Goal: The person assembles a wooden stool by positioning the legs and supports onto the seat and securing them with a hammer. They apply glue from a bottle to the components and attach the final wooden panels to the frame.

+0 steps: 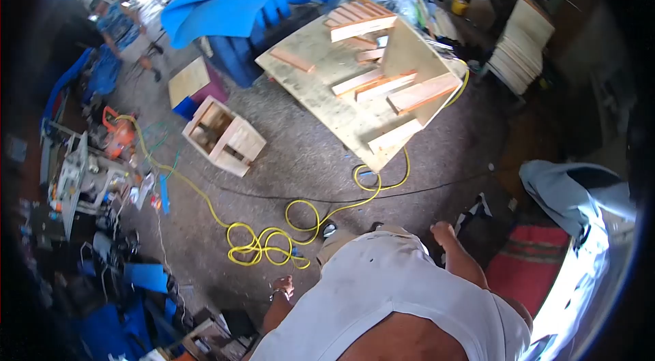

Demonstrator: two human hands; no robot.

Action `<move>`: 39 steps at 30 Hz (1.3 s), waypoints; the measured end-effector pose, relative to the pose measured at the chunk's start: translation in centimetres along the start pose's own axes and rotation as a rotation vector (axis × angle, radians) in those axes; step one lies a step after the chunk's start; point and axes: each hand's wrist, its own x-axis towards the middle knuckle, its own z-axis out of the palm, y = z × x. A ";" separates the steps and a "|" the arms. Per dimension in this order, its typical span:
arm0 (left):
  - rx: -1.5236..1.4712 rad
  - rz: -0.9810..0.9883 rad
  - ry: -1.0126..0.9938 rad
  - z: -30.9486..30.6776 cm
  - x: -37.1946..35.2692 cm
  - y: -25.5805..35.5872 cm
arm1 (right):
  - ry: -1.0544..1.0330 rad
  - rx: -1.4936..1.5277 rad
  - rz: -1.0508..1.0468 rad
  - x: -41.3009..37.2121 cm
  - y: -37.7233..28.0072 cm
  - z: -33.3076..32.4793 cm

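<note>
The yellow cord (318,222) lies coiled on the floor (293,163) ahead, nearer my left hand (283,286) than my right hand (445,233); I cannot tell whether either is open or closed.

I'm in a messy workshop, w/ cut wood bits on a big wood board (327,98), a wood box (225,136) nearby, a long yellow cord (263,242) on the gray floor (198,211) etc.

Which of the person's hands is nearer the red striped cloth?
Right. The right hand is left of the red striped cloth; the left hand is farther, across the body.
</note>
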 end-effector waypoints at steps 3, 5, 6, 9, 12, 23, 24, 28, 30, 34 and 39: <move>0.517 0.198 0.362 -3.2 5.1 -5.4 | -0.046 0.345 0.178 -4.0 -2.1 8.6; 0.351 0.166 0.436 -9.1 8.3 -6.4 | -0.233 0.478 0.296 -7.1 -3.8 8.0; 0.209 0.106 0.503 -12.4 10.0 -6.7 | -0.276 0.575 0.405 -8.9 -4.4 6.9; -0.458 -0.028 0.724 -22.3 10.7 -3.8 | -0.287 0.881 0.691 -11.8 -5.7 5.2; -0.694 -0.060 0.861 -31.6 6.6 3.3 | -0.082 1.063 0.817 -12.9 -5.1 8.2; -0.286 1.026 0.465 -47.2 -6.0 55.7 | -0.211 1.017 0.500 -10.8 7.6 19.4; -0.395 1.165 0.552 -49.9 -7.9 60.2 | -0.175 1.192 0.586 -11.6 9.5 20.3; -1.190 1.359 0.818 -65.5 -7.3 69.0 | 0.092 1.433 1.005 -13.2 19.3 18.4; -1.835 1.461 0.444 -73.0 -5.2 67.9 | 0.247 1.492 1.152 -13.7 24.4 17.0; -1.642 1.242 0.982 -76.6 -3.9 69.0 | 0.345 1.397 1.223 -13.8 30.6 20.6; -0.793 1.032 0.810 -63.1 -2.4 74.8 | 0.348 1.852 1.247 -13.9 29.3 22.1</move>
